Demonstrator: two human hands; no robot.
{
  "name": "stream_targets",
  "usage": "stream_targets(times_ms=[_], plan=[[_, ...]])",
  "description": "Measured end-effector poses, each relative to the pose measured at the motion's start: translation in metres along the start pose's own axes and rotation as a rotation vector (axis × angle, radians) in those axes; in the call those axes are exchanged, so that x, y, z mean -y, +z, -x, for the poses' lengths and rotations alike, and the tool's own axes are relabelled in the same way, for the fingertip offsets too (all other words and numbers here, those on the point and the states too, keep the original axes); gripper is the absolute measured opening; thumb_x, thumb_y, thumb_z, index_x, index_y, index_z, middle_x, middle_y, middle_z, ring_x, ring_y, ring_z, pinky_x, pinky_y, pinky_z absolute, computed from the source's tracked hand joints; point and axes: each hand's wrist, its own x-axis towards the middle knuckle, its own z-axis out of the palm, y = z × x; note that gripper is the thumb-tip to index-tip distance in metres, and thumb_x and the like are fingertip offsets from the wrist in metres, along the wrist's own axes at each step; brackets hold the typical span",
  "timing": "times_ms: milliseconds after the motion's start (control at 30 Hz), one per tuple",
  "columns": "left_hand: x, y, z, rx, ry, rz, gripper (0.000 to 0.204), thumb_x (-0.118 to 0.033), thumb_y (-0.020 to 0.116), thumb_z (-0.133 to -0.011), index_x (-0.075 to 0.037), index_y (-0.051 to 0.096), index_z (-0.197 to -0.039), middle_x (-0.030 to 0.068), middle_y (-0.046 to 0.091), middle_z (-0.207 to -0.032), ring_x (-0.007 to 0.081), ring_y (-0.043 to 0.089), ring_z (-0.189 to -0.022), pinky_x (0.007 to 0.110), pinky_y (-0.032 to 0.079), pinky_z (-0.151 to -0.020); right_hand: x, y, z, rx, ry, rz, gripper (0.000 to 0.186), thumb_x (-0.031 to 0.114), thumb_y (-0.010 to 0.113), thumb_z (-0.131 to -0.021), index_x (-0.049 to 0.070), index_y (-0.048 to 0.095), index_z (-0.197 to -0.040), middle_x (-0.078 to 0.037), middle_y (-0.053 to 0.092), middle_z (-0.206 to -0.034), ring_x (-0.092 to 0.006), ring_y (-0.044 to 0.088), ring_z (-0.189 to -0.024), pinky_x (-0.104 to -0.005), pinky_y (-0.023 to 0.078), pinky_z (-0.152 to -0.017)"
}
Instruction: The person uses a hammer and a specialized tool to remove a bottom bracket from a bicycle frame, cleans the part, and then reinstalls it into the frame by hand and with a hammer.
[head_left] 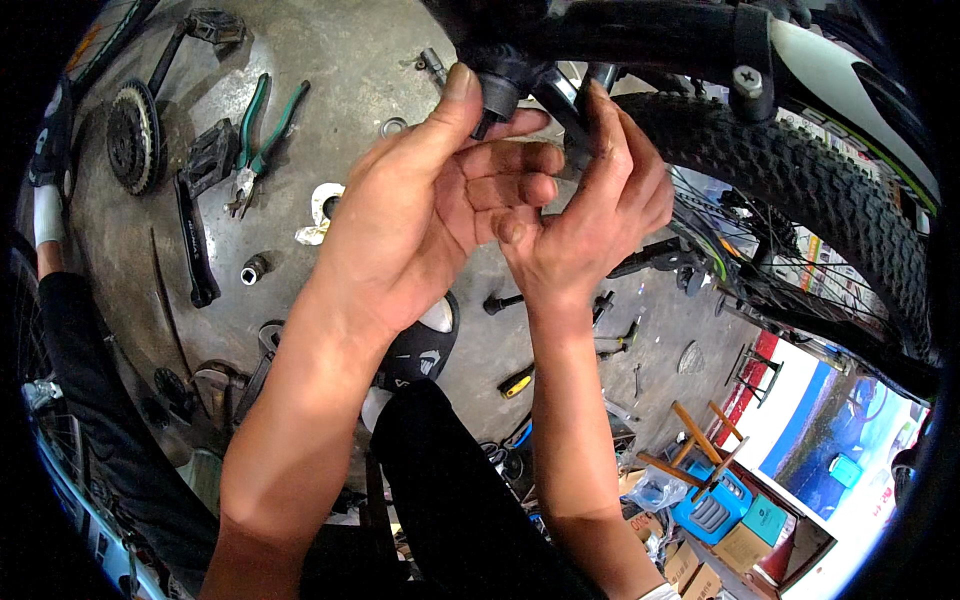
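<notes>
Under the bike frame (640,35), my left hand (415,205) has its thumb against the left side of a black cylindrical bottom bracket part (502,93). The index finger passes behind its lower end, so the part sits between thumb and finger. The other fingers of that hand are loosely curled, palm toward me, with dark smears on them. To the right, my right hand (592,195) is raised with its thumb well apart from its fingers. Its fingertips reach a dark, shiny tube (603,76) at the frame; nothing shows between thumb and fingers.
A knobby tyre (790,170) fills the right. On the floor at left lie a crankset (135,135), green-handled pliers (262,145), a crank arm with pedal (195,230) and a socket (253,269). A yellow-black screwdriver (517,383) and blue stool (712,508) stand lower right. Another person's sleeve (110,390) enters left.
</notes>
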Motion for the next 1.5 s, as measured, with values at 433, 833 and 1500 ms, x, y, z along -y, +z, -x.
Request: stream_targets(times_ms=[433,833,1500], plan=[[0.011,0.015,-0.009,-0.504,0.493,-1.098,0.034,-0.028,0.076,-0.087,0.004,0.064,-0.087,0.0170,0.065,-0.069,0.0298,0.063,-0.056,0.041,0.051,-0.054,0.011,-0.003,-0.007,0.034,0.063,-0.033,0.063,0.020,0.065,-0.072,0.009,0.059,-0.134,-0.011,0.061,-0.120,-0.0297,0.055,-0.107,-0.0454,0.036,-0.098],[-0.003,-0.005,0.006,0.048,-0.073,0.052,0.057,-0.047,0.051,-0.104,0.005,0.056,-0.127,0.0083,0.067,-0.101,0.0102,0.059,-0.072,0.019,0.039,-0.050,0.006,0.001,-0.003,0.004,0.050,-0.024,0.064,0.015,0.065,-0.070,0.012,0.060,-0.134,-0.008,0.061,-0.120,-0.0281,0.055,-0.105,-0.0437,0.035,-0.097],[0.012,0.030,-0.006,-0.556,0.299,-0.839,0.031,-0.029,0.064,-0.099,0.002,0.066,-0.094,0.0087,0.069,-0.079,0.0169,0.063,-0.062,0.030,0.045,-0.052,0.015,-0.010,-0.013,0.064,0.133,-0.069,0.059,0.010,0.060,-0.068,0.008,0.062,-0.128,-0.012,0.061,-0.112,-0.0311,0.054,-0.097,-0.0437,0.037,-0.092]])
